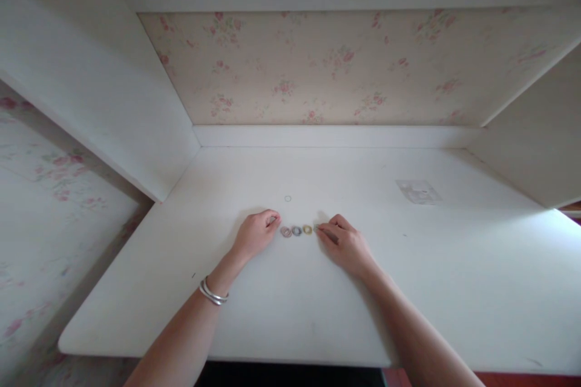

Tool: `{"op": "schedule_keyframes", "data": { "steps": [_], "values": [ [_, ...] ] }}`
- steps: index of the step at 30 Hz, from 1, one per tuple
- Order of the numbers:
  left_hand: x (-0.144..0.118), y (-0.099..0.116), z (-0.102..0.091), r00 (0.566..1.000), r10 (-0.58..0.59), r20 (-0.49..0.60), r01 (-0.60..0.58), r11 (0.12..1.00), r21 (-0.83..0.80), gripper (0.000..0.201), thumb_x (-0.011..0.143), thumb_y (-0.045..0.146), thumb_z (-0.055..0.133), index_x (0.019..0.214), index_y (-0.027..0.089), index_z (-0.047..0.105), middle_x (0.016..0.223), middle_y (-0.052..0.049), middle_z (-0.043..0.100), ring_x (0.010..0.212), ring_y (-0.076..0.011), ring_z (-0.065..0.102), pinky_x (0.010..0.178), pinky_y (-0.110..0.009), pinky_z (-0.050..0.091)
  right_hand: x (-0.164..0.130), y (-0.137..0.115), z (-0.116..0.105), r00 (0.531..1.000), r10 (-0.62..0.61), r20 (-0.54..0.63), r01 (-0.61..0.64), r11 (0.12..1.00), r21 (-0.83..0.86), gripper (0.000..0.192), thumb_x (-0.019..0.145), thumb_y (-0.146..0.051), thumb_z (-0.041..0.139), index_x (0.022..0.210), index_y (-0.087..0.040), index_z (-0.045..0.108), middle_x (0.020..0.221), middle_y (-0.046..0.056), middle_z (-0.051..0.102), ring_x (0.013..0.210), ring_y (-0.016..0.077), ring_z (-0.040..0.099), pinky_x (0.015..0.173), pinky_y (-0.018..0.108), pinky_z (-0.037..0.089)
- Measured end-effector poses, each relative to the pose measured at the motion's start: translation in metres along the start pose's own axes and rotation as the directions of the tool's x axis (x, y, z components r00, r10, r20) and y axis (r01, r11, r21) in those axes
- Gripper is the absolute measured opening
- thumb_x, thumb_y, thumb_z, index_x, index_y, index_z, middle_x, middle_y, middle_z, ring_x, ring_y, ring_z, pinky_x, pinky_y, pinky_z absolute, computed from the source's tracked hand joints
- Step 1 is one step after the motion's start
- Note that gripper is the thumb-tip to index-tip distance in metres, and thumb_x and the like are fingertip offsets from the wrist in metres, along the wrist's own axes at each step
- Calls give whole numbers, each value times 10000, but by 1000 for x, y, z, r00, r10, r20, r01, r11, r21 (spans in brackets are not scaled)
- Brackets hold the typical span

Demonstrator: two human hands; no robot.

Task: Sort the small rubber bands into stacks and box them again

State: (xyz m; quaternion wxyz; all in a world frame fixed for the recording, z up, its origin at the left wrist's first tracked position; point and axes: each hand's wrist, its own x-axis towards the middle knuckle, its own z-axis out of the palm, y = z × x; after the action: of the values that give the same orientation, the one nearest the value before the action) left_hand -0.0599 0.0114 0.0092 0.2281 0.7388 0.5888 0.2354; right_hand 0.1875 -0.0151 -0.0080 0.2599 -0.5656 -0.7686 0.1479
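Observation:
A short row of small elastic hair ties lies on the white desk (290,308): pinkish ones (285,232), grey-blue ones (296,231) and yellow ones (307,230). At the row's right end, a pale greenish hair tie (316,227) is pinched under the fingertips of my right hand (347,243). My left hand (258,233) is closed beside the pink end, thumb against forefinger; something greyish shows inside the curled fingers, too small to name. One thin single hair tie (287,198) lies apart, beyond the row.
A clear plastic bag (418,191) lies flat on the right part of the desk. A small dark strand (193,276) is near my left forearm, which wears silver bangles (212,293). White panels flank the desk, with floral wallpaper (336,72) behind.

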Motion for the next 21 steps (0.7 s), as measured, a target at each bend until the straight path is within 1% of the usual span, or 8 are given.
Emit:
{"op": "schedule_keyframes", "data": {
  "steps": [5, 10, 15, 21],
  "values": [
    [-2, 2, -2, 1000, -8, 10, 8, 1000, 28, 286, 874, 378, 426, 906, 212, 657, 606, 14, 582, 532, -109, 481, 522, -220, 288, -1, -3, 0, 999, -36, -12, 36, 999, -36, 266, 886, -378, 445, 950, -270, 680, 897, 24, 582, 648, 103, 558, 622, 229, 431],
    [-2, 3, -2, 999, -38, 37, 35, 997, 68, 287, 870, 387, 433, 914, 222, 664, 671, -1, 638, 568, -118, 525, 542, -222, 302, 0, -3, 1, 1000, -3, 11, 4, 999, -45, 249, 879, -368, 449, 916, -265, 672, 892, 19, 581, 658, 107, 563, 622, 234, 429],
    [-2, 2, -1, 998, -57, 36, 54, 994, 96, 276, 867, 386, 437, 919, 242, 666, 719, -2, 665, 596, -123, 556, 551, -225, 309, 1, -3, 0, 999, -10, 52, 12, 999, -30, 263, 897, -340, 405, 903, -251, 652, 900, 27, 574, 667, 111, 558, 629, 243, 422],
    [-1, 0, 0, 998, -55, 34, 53, 997, 58, 275, 861, 385, 443, 920, 241, 670, 759, -5, 680, 633, -126, 574, 575, -222, 336, 1, -5, -2, 996, 5, 86, -2, 999, -42, 271, 912, -347, 381, 922, -242, 631, 936, 31, 562, 687, 116, 561, 629, 247, 416]
  ]
}}
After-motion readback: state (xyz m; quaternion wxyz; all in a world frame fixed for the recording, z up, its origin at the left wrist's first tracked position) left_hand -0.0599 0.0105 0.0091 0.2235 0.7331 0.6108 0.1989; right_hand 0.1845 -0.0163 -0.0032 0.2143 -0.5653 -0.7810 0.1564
